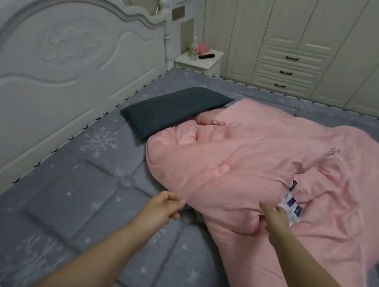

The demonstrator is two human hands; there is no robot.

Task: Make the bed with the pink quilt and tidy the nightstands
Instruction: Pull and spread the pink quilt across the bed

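Left hand (163, 204) fingers (173, 201) curled, pinching the pink quilt (252, 154) edge at lower centre. Right hand (274, 217) fingers grip a quilt fold beside a white label (291, 204). Quilt lies crumpled, long axis running lower centre to upper right across the bed (74, 201). Both forearms reach up from bottom frame

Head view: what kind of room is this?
A home bedroom, most likely: a bed with a carved white headboard, a pink quilt bunched on the mattress, a nightstand and a built-in wardrobe behind.
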